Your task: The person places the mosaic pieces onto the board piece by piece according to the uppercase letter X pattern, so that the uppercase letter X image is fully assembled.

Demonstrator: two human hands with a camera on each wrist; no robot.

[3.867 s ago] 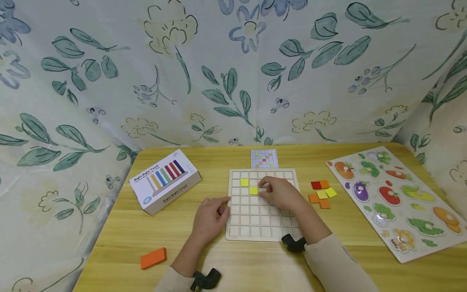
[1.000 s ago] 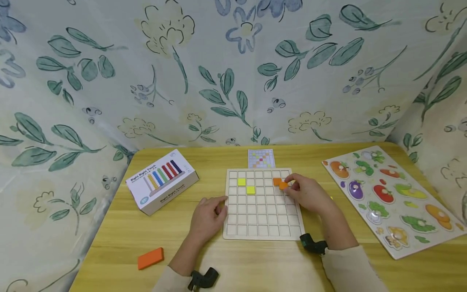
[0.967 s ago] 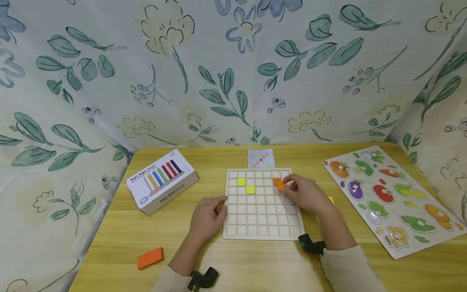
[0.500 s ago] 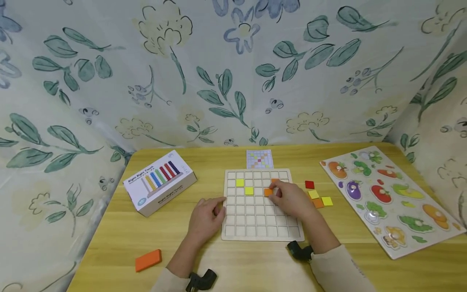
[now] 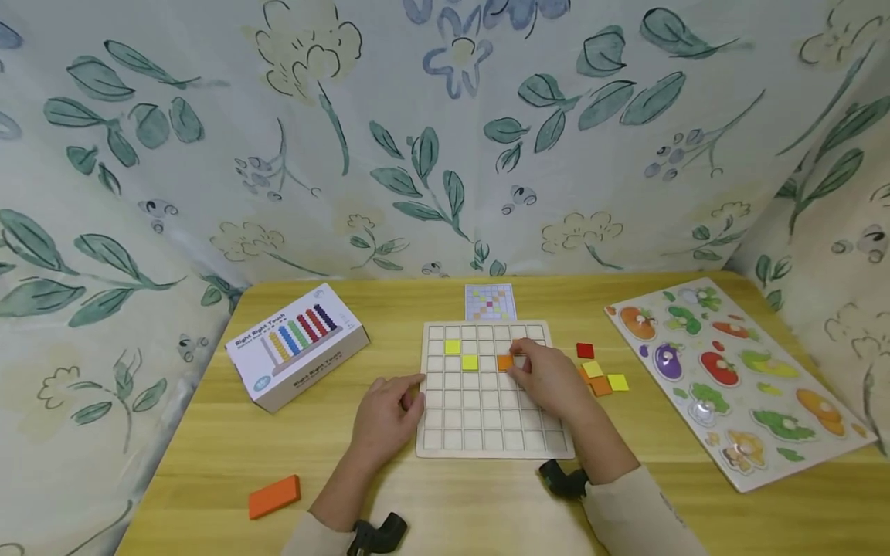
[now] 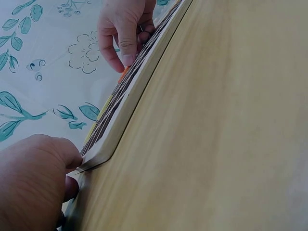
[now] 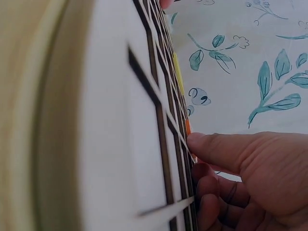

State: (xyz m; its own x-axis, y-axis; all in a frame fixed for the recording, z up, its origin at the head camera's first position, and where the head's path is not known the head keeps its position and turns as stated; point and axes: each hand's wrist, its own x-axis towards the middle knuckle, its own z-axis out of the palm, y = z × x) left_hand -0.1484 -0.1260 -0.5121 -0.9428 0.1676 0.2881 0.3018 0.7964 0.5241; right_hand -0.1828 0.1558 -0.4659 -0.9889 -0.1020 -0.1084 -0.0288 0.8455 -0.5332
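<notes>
The wood-grained tabletop [image 5: 208, 432] is backed by pale cloth [image 5: 445, 239]. Green leaves [image 5: 395, 181] and blue flowers [image 5: 461, 52] are printed across the cloth.

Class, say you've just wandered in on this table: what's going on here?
Someone is setting small coloured squares on a gridded wooden board. The right hand pinches an orange tile at one of the cells, while the left hand touches the board's left edge. Two yellow tiles already sit in cells. Loose tiles lie to the board's right, and a patterned card lies at its far edge.
</notes>
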